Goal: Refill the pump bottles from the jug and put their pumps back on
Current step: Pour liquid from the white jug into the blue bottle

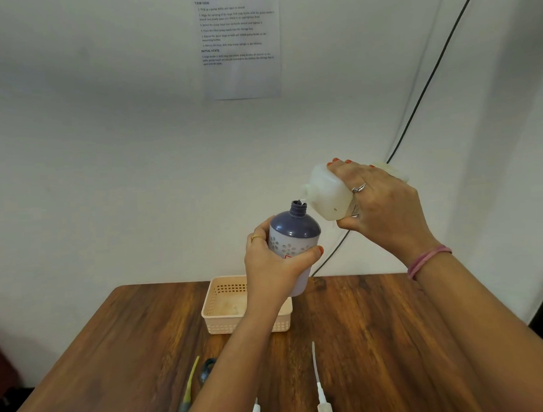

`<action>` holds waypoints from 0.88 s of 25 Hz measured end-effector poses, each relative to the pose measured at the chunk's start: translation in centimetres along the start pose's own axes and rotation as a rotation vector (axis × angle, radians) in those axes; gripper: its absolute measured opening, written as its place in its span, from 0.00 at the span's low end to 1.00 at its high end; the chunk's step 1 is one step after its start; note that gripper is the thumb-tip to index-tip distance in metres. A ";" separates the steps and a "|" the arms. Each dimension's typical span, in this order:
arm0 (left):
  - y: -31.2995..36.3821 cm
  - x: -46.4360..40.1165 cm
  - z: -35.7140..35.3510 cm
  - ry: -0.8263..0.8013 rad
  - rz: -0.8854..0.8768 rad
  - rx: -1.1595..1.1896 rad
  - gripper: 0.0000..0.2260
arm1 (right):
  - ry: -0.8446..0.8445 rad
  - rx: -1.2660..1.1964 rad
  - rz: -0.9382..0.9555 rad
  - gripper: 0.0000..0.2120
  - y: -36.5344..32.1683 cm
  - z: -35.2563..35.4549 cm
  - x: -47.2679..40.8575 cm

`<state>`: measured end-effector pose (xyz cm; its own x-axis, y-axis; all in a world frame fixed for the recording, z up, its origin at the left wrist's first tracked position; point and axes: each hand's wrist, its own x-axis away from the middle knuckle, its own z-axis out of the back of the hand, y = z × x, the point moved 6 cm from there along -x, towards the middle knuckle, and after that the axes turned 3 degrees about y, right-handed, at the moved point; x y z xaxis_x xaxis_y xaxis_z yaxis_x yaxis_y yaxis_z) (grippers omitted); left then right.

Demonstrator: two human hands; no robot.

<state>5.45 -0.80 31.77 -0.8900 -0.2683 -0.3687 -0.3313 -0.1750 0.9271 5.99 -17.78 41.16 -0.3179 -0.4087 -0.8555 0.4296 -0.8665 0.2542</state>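
- Hovering above the brown wooden counter (pixel 378 325), the purple-shouldered plastic pump bottle (pixel 293 236) stands nearly upright, its long axis vertical and its open threaded neck pointing up.
- Gripping the bottle's patterned lower body, the left hand (pixel 272 265) has its fingers and thumb curled round it.
- The translucent white plastic jug (pixel 328 191) lies up and to the right of the bottle, tipped so its long axis slopes down-left and its spout sits just above the bottle's neck.
- The right hand (pixel 378 198) clasps the jug from above, fingers spread over its body and thumb beneath.
- Any further tilt, I judge, must keep the spout over the neck.
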 end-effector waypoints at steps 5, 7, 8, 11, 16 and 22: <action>-0.1 0.1 0.0 0.002 0.002 -0.007 0.34 | 0.002 0.004 0.004 0.40 -0.1 0.1 0.0; -0.1 0.1 0.0 0.002 0.002 -0.008 0.34 | -0.002 0.006 0.005 0.40 -0.1 0.1 0.0; 0.0 0.1 0.0 0.002 0.002 -0.008 0.34 | -0.001 0.006 0.005 0.40 -0.1 0.1 0.0; 0.0 0.2 0.0 0.001 0.005 -0.012 0.34 | 0.000 0.007 0.004 0.40 -0.1 0.2 0.0; 0.0 0.3 0.1 0.010 0.000 -0.020 0.34 | -0.012 0.003 -0.004 0.39 -0.1 0.2 0.0; -0.1 0.4 0.1 0.006 0.011 -0.003 0.34 | -0.002 0.004 0.008 0.39 -0.3 0.3 0.0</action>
<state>5.10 -0.84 31.55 -0.8916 -0.2760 -0.3590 -0.3206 -0.1751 0.9309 5.62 -17.61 41.23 -0.3158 -0.4160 -0.8528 0.4284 -0.8644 0.2631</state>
